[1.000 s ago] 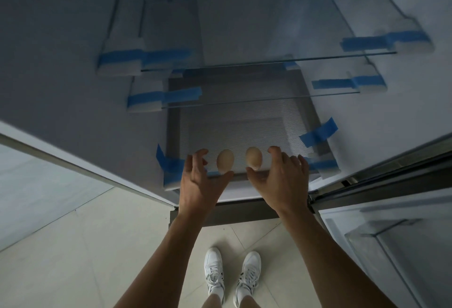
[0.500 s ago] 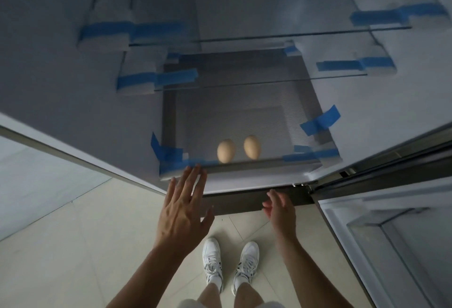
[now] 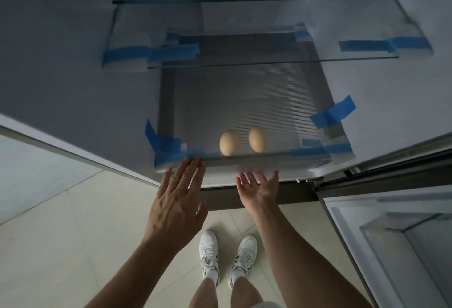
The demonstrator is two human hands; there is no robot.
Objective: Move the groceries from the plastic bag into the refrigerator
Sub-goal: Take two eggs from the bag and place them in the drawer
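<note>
Two tan eggs lie side by side at the front of the refrigerator's bottom shelf (image 3: 244,102): the left egg (image 3: 229,142) and the right egg (image 3: 257,139). My left hand (image 3: 177,200) is open, palm down, its fingertips at the shelf's front lip just left of the eggs. My right hand (image 3: 260,189) is open, palm up, a little below the lip under the right egg. Neither hand touches an egg. The plastic bag is out of view.
Two glass shelves (image 3: 269,61) sit above the bottom one, held by foam blocks and blue tape (image 3: 332,115). The open refrigerator door (image 3: 391,234) stands at the right. Pale floor tiles (image 3: 61,246) and my white shoes (image 3: 210,256) are below.
Both hands let go of the eggs and drew back from the shelf. The eggs stay at the shelf's front. My right hand has since turned palm up and come back near the lip.
</note>
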